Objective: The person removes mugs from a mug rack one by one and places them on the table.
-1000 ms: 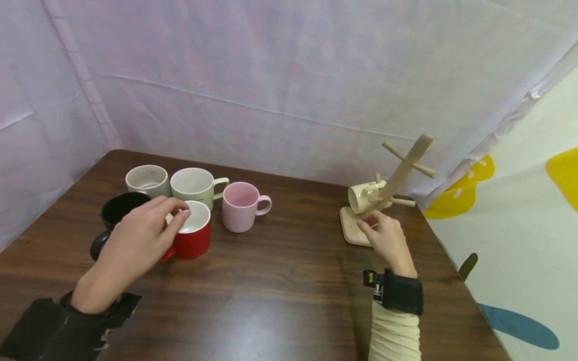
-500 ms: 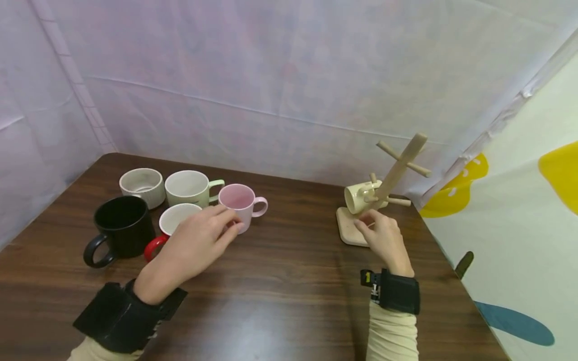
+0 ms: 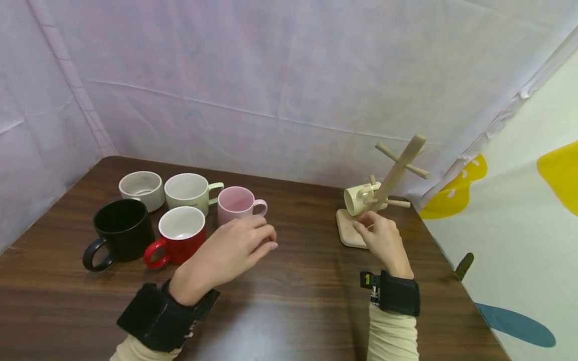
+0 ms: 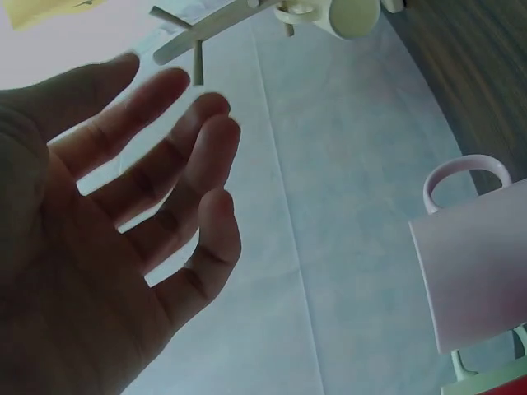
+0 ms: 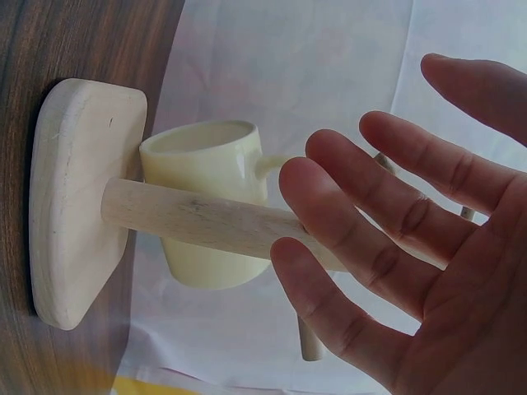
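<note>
My left hand (image 3: 232, 245), fingers loosely bent and holding nothing, hovers in front of the pink mug (image 3: 235, 200). In the left wrist view the pink mug (image 4: 478, 263) stands off to the right, apart from the fingers. On the right, my right hand (image 3: 384, 243) is beside the wooden mug tree (image 3: 395, 180), its fingers relaxed around nothing. A cream mug (image 3: 356, 199) hangs from a peg of the tree. The right wrist view has the cream mug (image 5: 206, 197) behind the post, with fingertips (image 5: 298, 174) overlapping the post.
Left of the pink mug stand a red mug (image 3: 189, 245), a black mug (image 3: 128, 238), a light grey cup (image 3: 153, 194) and a white mug with a pale green handle (image 3: 187, 193). A white cloth wall (image 3: 271, 75) backs the brown table (image 3: 289, 301).
My left hand has moved right, from over the red and black mugs to in front of the pink one, uncovering the red mug. My right hand stays by the mug tree.
</note>
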Available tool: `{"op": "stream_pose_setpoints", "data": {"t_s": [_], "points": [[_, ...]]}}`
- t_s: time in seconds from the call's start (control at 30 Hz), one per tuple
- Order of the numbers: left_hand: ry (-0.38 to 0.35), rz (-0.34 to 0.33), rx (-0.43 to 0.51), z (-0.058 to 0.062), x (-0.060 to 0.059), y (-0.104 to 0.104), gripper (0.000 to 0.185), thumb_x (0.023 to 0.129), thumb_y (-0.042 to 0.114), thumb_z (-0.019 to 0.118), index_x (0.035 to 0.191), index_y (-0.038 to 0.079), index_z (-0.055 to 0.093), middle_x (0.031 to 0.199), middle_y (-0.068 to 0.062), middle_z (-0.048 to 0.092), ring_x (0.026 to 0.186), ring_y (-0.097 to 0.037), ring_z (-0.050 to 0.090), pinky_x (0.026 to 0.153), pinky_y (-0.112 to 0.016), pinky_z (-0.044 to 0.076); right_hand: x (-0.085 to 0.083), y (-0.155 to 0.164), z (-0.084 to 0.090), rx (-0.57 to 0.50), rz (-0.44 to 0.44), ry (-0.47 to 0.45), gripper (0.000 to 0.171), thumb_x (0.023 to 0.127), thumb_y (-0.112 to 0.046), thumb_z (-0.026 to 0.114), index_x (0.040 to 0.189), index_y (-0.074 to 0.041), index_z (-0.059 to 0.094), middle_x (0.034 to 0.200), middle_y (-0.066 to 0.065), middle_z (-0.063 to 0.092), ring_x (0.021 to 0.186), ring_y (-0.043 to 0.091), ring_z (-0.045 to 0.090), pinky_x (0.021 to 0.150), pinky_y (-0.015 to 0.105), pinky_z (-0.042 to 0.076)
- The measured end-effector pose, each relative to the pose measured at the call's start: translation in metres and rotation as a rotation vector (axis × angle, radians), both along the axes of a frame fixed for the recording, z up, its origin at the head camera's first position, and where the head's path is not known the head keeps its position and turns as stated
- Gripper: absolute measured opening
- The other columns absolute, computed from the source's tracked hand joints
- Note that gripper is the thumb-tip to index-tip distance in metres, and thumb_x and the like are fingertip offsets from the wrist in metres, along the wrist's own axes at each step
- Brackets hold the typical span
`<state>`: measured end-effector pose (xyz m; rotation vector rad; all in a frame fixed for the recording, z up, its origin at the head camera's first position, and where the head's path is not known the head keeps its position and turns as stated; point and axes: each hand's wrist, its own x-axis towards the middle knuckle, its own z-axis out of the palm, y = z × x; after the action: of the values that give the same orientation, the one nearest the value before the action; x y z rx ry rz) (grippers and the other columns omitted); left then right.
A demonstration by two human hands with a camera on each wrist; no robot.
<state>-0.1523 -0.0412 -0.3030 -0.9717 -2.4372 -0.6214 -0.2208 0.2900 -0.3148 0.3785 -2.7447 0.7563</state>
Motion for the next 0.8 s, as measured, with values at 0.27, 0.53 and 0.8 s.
{"op": "stream_pose_setpoints", "data": {"t_s": [0.27, 0.53, 0.8], "points": [[-0.012, -0.028, -0.088, 0.0006, -0.0011, 0.0010, 0.010, 0.090, 0.017, 0.079, 0.088, 0.014, 0.069, 0.083, 0.004, 0.062, 0.069, -0.011, 0.059, 0.066, -0.029, 0.052, 0.0045, 0.0039, 0.0029, 0.002, -0.014, 0.006, 0.018, 0.099, -0.016, 0.067, 0.103, 0.001, 0.070, 0.097, 0.017, 0.072, 0.088, 0.034, 0.069, 0.074, 0.052, 0.053], [-0.002, -0.031, -0.101, -0.0031, -0.0020, 0.0032, 0.011, 0.090, 0.018, 0.079, 0.087, 0.014, 0.069, 0.081, 0.004, 0.063, 0.068, -0.012, 0.059, 0.066, -0.031, 0.052, 0.0045, 0.0026, 0.0013, -0.004, -0.008, 0.001, 0.018, 0.099, -0.016, 0.067, 0.104, 0.002, 0.070, 0.097, 0.016, 0.072, 0.086, 0.033, 0.068, 0.072, 0.050, 0.053], [0.005, -0.045, -0.111, -0.0032, 0.0028, 0.0046, 0.012, 0.090, 0.019, 0.079, 0.089, 0.013, 0.069, 0.082, 0.002, 0.064, 0.070, -0.013, 0.061, 0.067, -0.031, 0.054, 0.0021, -0.0007, 0.0002, -0.001, -0.010, -0.003, 0.018, 0.099, -0.016, 0.067, 0.104, 0.002, 0.070, 0.097, 0.017, 0.072, 0.087, 0.033, 0.068, 0.073, 0.050, 0.053]]}}
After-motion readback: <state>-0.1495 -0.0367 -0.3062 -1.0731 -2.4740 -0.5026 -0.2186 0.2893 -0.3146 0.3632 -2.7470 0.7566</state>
